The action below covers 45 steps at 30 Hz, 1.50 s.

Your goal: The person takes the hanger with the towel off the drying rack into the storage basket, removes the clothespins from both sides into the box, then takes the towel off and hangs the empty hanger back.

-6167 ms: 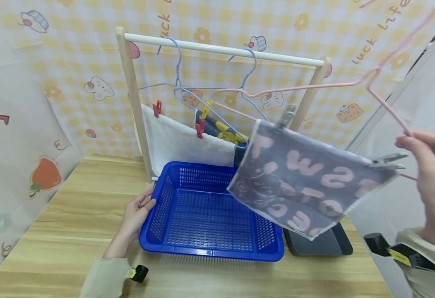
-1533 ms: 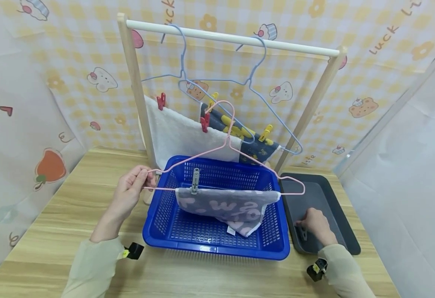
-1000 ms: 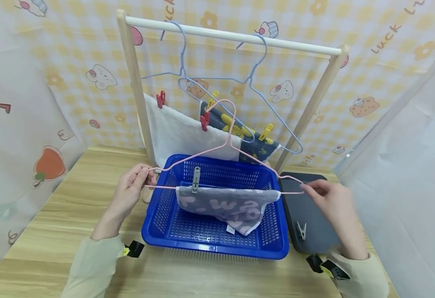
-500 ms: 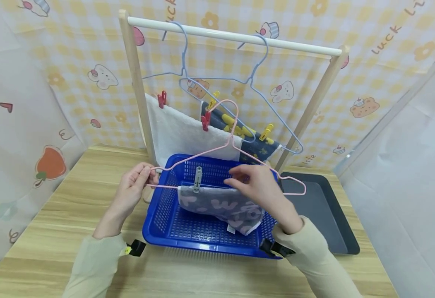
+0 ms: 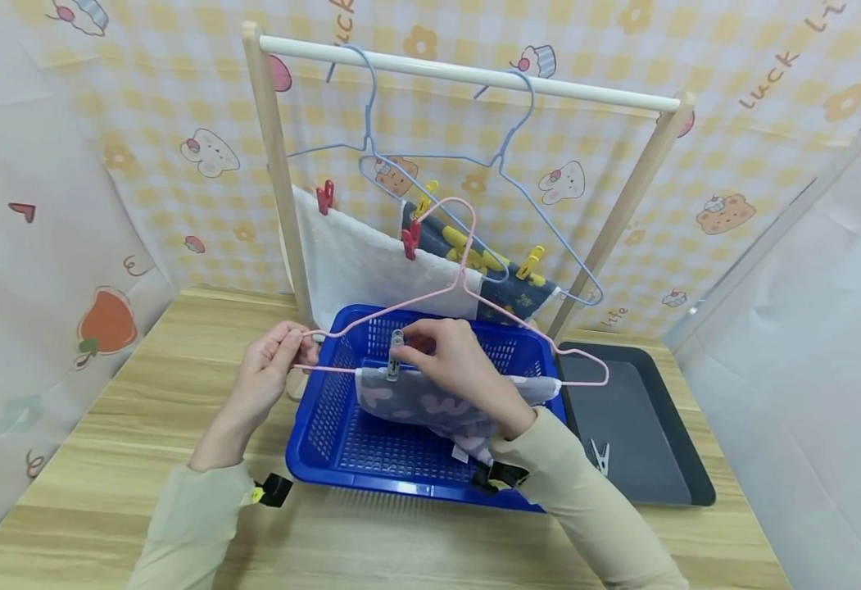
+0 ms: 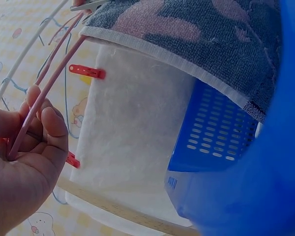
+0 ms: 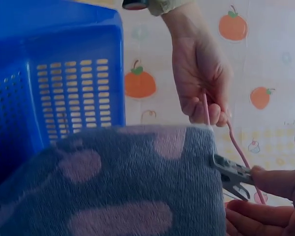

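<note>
My left hand grips the left end of a pink wire hanger, held over a blue plastic basket. A grey towel with pink letters is draped over the hanger's bottom bar. One grey clothespin clamps the towel's top edge near its left corner. The thumb and fingers of my right hand are at that clothespin; in the right wrist view the thumb presses one handle of the clothespin, the fingers lying by the other. My right hand and forearm hide part of the towel.
Behind the basket stands a rack with a white rail. Two blue hangers on it carry a white towel and a dark towel, pinned with red and yellow clothespins. A grey tray at right holds a loose clothespin.
The pink hanger came from my right hand to my left, down over the basket. A clothespin now lies in the tray. My right hand went from the tray via the hanger's right end to the remaining clothespin.
</note>
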Each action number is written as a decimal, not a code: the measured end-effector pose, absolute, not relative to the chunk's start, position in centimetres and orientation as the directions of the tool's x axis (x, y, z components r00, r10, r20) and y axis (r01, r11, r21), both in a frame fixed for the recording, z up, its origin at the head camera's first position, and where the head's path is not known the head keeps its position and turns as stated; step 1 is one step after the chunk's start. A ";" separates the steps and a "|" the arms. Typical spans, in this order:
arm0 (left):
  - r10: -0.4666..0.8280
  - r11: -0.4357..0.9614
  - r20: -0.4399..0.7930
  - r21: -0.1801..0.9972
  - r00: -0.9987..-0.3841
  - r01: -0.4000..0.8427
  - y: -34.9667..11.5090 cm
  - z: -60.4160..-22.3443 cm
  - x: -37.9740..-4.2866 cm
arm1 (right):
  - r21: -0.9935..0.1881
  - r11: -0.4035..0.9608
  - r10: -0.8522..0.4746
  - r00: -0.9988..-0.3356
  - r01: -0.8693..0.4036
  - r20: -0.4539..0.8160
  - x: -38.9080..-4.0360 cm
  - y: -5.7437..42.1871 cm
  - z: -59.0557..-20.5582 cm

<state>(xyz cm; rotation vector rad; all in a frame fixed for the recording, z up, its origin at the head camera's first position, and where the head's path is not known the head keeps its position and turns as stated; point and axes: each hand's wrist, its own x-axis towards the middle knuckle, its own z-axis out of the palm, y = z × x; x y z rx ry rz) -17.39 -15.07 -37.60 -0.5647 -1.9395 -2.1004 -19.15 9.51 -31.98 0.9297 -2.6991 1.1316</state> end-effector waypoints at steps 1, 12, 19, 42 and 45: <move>0.088 -0.103 0.426 0.903 -0.901 0.417 -15.0 -37.6 -17.4 | -0.634 0.533 -0.504 -0.812 -0.561 0.295 -19.2 9.4 -32.1; 0.098 -0.107 0.459 0.887 -0.883 0.450 -15.3 -38.0 -17.8 | -0.757 0.406 -0.347 -0.853 -0.512 0.390 -18.9 9.8 -32.1; 0.080 -0.125 0.440 0.895 -0.895 0.429 -15.3 -38.1 -17.7 | -0.706 0.426 -0.273 -0.824 -0.566 0.496 -17.9 13.0 -30.6; 0.071 -0.132 0.444 0.892 -0.893 0.432 -15.3 -38.5 -18.0 | -0.390 0.921 0.029 -0.998 0.005 0.056 -14.1 32.5 -35.1; 0.070 -0.142 0.443 0.891 -0.894 0.430 -15.2 -38.5 -18.1 | -0.359 0.930 0.069 -0.997 0.075 -0.027 -14.8 34.2 -37.4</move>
